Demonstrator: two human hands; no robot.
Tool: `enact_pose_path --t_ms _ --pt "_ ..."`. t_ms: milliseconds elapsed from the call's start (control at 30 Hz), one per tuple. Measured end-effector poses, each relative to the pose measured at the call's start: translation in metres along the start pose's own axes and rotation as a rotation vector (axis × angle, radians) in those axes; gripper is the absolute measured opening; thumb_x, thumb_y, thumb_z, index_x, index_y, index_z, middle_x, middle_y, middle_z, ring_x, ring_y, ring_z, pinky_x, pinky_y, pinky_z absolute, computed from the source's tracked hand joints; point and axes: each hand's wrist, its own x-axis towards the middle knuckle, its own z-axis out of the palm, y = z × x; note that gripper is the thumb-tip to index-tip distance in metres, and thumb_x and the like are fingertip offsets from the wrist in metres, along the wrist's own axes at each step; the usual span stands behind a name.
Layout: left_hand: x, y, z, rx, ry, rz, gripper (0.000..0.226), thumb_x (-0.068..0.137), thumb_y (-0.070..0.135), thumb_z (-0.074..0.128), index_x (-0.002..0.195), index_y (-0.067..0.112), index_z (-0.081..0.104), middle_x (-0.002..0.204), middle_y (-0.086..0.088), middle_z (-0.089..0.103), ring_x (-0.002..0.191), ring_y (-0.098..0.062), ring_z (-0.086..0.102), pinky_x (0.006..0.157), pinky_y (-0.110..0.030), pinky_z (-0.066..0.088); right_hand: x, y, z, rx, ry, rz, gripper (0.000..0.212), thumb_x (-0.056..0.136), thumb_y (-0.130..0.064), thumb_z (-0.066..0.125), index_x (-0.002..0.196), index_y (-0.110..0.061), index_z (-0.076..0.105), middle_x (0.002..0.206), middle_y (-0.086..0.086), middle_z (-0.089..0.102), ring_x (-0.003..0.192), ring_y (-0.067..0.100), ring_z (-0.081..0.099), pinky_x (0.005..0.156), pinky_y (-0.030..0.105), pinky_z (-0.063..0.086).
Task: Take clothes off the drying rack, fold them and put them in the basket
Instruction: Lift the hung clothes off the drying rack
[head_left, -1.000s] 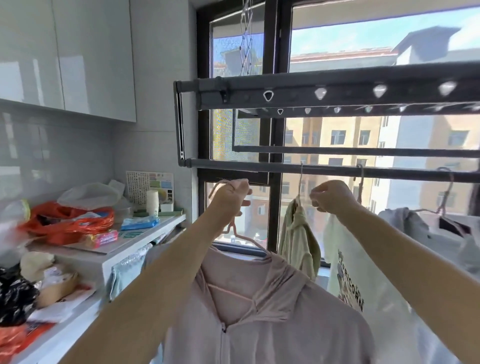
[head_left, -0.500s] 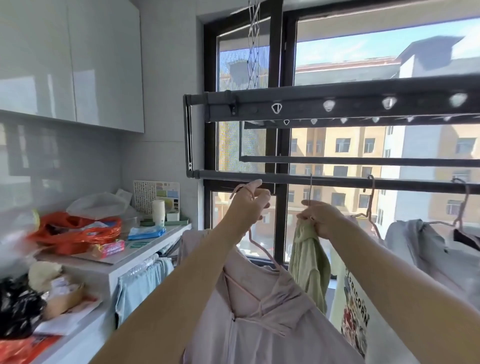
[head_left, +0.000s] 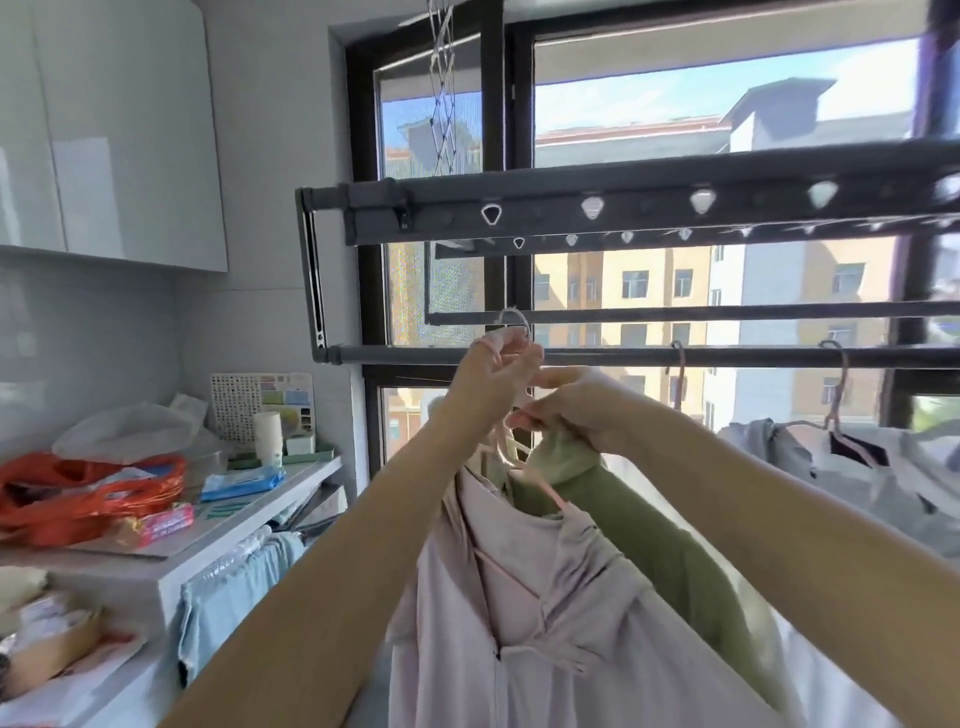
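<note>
Under the drying rack bar (head_left: 727, 357) hangs the pink hooded jacket (head_left: 519, 597). The green garment (head_left: 639, 519) has swung left against it, with a grey garment (head_left: 872, 467) at the right edge. My left hand (head_left: 493, 376) grips the hanger hook (head_left: 515, 318), and my right hand (head_left: 582, 410) pinches the green garment's top.

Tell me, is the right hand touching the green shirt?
Touching. The head view shows the right hand pinching the top of the green shirt, its fingers curled over the cloth.

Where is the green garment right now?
Head view, centre: the green garment, gripped at its top by the right hand, hangs just below the lower rail, right of the pink hooded top.
</note>
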Motion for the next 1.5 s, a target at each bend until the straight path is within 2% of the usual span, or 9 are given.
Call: enact_pose_path --t_ms 200,333,500,667,967,1100,1267,1400,1500 --pt "-0.009 0.002 0.008 0.004 -0.100 -0.036 0.077 0.081 0.037 0.059 0.148 0.016 0.028 0.146 -0.004 0.043 0.128 -0.023 0.050 0.110 -0.043 0.035 -0.014 0.015 0.012 -0.146 -0.127 -0.050 0.018 0.090 0.013 0.048 0.081 0.003 0.060 0.071 0.018 0.061 0.062 0.021 0.063 0.064 0.028 0.053" --pt "-0.008 0.002 0.006 0.062 -0.040 -0.015 0.068 0.096 0.025 0.055 0.152 0.022 0.016 0.142 -0.007 0.045 0.123 -0.011 0.047 0.103 -0.024 0.033 -0.022 0.021 0.016 0.048 -0.254 -0.016 0.016 0.100 -0.002 0.042 0.097 0.006 0.057 0.075 0.023 0.058 0.067 0.029 0.064 0.077 0.039 0.059" --pt "-0.011 0.000 0.005 0.061 -0.032 -0.059 0.066 0.098 0.027 0.051 0.153 0.030 0.014 0.150 -0.007 0.038 0.136 -0.020 0.039 0.101 -0.024 0.027 -0.033 0.024 0.013 -0.084 -0.414 -0.027 0.024 0.093 0.009 0.050 0.113 0.002 0.060 0.098 0.029 0.062 0.079 0.023 0.067 0.077 0.027 0.057" --pt "-0.011 0.002 0.007 0.011 -0.073 -0.116 0.052 0.102 0.031 0.037 0.151 0.034 0.019 0.154 -0.003 0.031 0.140 -0.023 0.030 0.096 -0.029 0.022 -0.037 0.028 0.008 -0.125 -0.424 0.015 0.038 0.093 0.004 0.054 0.129 -0.008 0.055 0.105 0.028 0.067 0.096 0.030 0.068 0.092 0.037 0.054" --pt "-0.008 0.010 0.012 -0.030 -0.033 -0.179 0.034 0.103 0.023 0.034 0.134 0.033 0.045 0.119 0.000 0.062 0.113 -0.017 0.053 0.094 -0.039 0.038 -0.034 -0.003 -0.134 0.254 0.252 0.048 0.014 0.087 -0.003 0.063 0.100 0.001 0.066 0.087 0.016 0.073 0.078 0.024 0.073 0.068 0.028 0.060" --pt "-0.005 0.014 0.027 -0.018 -0.039 -0.176 0.035 0.102 0.023 0.036 0.133 0.036 0.045 0.119 -0.002 0.062 0.108 -0.017 0.057 0.083 -0.033 0.042 -0.018 0.022 -0.173 0.079 0.568 0.160 0.012 0.083 -0.002 0.070 0.094 0.002 0.067 0.090 0.016 0.070 0.077 0.022 0.068 0.070 0.029 0.057" --pt "-0.001 0.015 0.048 0.037 -0.083 -0.190 0.047 0.097 0.013 0.042 0.137 0.038 0.041 0.105 -0.009 0.057 0.095 -0.021 0.055 0.074 -0.029 0.046 -0.006 0.048 -0.160 0.009 0.442 0.330 0.017 0.085 0.005 0.064 0.100 0.011 0.061 0.081 0.018 0.063 0.073 0.024 0.063 0.074 0.034 0.058" --pt "-0.004 0.012 0.059 0.000 -0.102 -0.193 0.048 0.097 0.010 0.043 0.134 0.040 0.041 0.104 -0.009 0.056 0.094 -0.021 0.054 0.072 -0.025 0.045 -0.005 0.044 -0.162 0.159 0.440 0.322 0.006 0.090 -0.003 0.062 0.095 0.001 0.061 0.074 0.013 0.065 0.046 0.010 0.057 0.041 0.018 0.047" --pt "-0.006 0.012 0.070 -0.017 -0.107 -0.174 0.056 0.095 0.005 0.044 0.138 0.040 0.036 0.112 0.001 0.057 0.102 -0.017 0.057 0.081 -0.029 0.045 -0.010 0.025 -0.169 0.133 0.397 0.284 0.007 0.092 -0.012 0.063 0.089 -0.005 0.062 0.078 0.011 0.066 0.042 0.006 0.048 0.036 0.015 0.037"
